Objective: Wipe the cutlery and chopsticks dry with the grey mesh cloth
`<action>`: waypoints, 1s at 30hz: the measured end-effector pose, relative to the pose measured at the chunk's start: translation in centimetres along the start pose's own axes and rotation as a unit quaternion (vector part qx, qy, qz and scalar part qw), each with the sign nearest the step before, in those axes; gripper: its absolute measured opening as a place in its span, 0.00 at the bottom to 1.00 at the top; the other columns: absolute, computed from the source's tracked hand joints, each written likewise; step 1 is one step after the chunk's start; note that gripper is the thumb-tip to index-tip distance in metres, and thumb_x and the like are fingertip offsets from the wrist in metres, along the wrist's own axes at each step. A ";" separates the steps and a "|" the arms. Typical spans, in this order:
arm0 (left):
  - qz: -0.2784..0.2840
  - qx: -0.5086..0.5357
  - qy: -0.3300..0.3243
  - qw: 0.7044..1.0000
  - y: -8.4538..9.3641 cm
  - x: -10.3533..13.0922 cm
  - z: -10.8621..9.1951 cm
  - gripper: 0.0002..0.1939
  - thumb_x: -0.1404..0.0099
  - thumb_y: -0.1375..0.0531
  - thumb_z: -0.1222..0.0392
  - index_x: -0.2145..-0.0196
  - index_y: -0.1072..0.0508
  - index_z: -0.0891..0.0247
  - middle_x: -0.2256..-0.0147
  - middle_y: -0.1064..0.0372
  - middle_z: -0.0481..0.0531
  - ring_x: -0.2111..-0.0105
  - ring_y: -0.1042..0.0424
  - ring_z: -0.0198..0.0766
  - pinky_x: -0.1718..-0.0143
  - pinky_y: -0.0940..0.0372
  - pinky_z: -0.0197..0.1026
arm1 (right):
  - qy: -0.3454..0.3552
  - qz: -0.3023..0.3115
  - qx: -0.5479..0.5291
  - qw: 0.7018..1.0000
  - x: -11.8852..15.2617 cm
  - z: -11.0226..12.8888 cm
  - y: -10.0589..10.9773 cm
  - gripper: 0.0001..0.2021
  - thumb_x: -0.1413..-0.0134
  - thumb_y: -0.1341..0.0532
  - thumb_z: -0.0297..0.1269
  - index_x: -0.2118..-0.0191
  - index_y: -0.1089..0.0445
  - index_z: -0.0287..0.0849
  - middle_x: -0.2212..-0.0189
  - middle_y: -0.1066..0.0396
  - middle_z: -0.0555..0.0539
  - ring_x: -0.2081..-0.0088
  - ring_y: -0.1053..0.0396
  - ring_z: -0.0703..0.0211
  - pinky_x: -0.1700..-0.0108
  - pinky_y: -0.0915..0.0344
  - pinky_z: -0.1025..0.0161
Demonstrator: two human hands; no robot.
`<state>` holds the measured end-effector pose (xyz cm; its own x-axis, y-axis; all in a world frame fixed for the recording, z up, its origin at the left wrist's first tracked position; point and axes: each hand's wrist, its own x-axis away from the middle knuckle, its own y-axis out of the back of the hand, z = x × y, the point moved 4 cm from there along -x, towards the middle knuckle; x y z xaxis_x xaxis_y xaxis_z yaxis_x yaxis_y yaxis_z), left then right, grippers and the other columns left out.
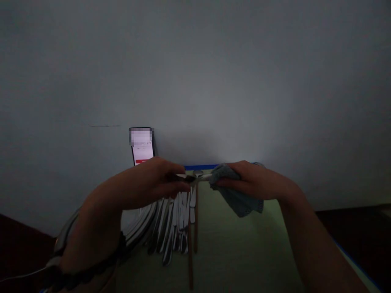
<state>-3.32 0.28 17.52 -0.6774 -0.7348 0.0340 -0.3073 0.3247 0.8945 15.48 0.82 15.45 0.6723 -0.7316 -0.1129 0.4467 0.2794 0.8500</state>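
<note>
My left hand (152, 179) is closed, its thumb and fingers pinching one end of a metal piece of cutlery (205, 178). Whether it is a spoon, a fork or a knife is too dark to tell. My right hand (253, 179) grips a grey-blue cloth (238, 201), which is wrapped around the other end of that piece. Both hands are level above the table, the cloth's corner hanging down. Below my left hand lies a row of metal cutlery (169, 228), several pieces side by side. Behind the held piece, the bowl of a spoon (198, 173) shows.
Brown chopsticks (196, 232) lie to the right of the cutlery on the pale green table (241, 252). Stacked plates (139, 224) are partly hidden behind my left forearm. A lit phone (143, 148) leans against the grey wall (214, 81) at the table's blue back edge.
</note>
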 end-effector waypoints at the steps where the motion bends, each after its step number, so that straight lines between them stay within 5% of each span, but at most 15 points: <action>1: -0.003 -0.010 0.006 1.000 0.0 0.0 0.2 0.15 0.36 0.48 0.52 0.71 0.29 0.64 0.80 0.34 0.45 0.80 0.34 0.31 0.79 0.44 0.31 | -0.005 0.001 -0.001 1.000 0.1 -0.2 0.2 0.14 0.44 0.48 0.45 0.61 0.33 0.40 0.70 0.30 0.50 0.71 0.35 0.64 0.67 0.40 0.66; 8: -0.173 -0.075 -0.068 0.980 0.5 -1.0 -1.1 0.18 0.38 0.44 0.52 0.52 0.33 0.62 0.59 0.30 0.52 0.61 0.31 0.38 0.61 0.38 0.37 | -0.057 -0.004 -0.086 0.995 0.2 -2.0 0.4 0.20 0.44 0.51 0.52 0.70 0.35 0.38 0.76 0.34 0.51 0.74 0.38 0.65 0.72 0.41 0.67; 12: -0.209 -0.108 -0.113 0.965 0.6 -0.7 -2.0 0.18 0.37 0.44 0.54 0.50 0.32 0.61 0.57 0.30 0.52 0.60 0.31 0.37 0.58 0.39 0.37 | -0.089 0.008 -0.171 0.981 0.5 -2.6 0.4 0.20 0.46 0.49 0.53 0.69 0.35 0.38 0.74 0.33 0.50 0.74 0.37 0.66 0.72 0.39 0.68; 18: -0.184 -0.159 -0.117 0.963 0.2 -0.8 -2.2 0.17 0.36 0.45 0.54 0.52 0.30 0.61 0.61 0.26 0.51 0.66 0.29 0.36 0.66 0.39 0.35 | -0.079 0.052 -0.165 0.982 0.3 -2.5 -0.1 0.20 0.49 0.45 0.52 0.66 0.32 0.38 0.74 0.31 0.51 0.75 0.37 0.66 0.74 0.40 0.69; 24: -0.124 -0.206 -0.075 0.968 -1.3 -2.7 -2.2 0.19 0.32 0.54 0.55 0.72 0.28 0.65 0.80 0.32 0.47 0.82 0.36 0.31 0.79 0.47 0.33 | -0.004 0.095 -0.119 0.988 -0.2 -0.6 -0.8 0.14 0.46 0.46 0.46 0.64 0.32 0.39 0.71 0.30 0.50 0.71 0.34 0.66 0.71 0.39 0.69; 30: -0.063 -0.227 -0.024 0.971 -3.3 -3.9 -1.7 0.11 0.36 0.52 0.64 0.66 0.30 0.63 0.73 0.29 0.51 0.76 0.31 0.36 0.76 0.44 0.35 | 0.027 0.078 0.008 0.997 -0.8 0.1 -1.6 0.12 0.43 0.49 0.39 0.65 0.31 0.39 0.72 0.29 0.49 0.72 0.34 0.64 0.69 0.41 0.67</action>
<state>1.45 1.08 15.22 -0.6872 -0.7195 -0.1000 -0.0705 -0.0709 0.9950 14.16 0.91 14.28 0.7634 -0.6459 -0.0056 0.3255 0.3772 0.8671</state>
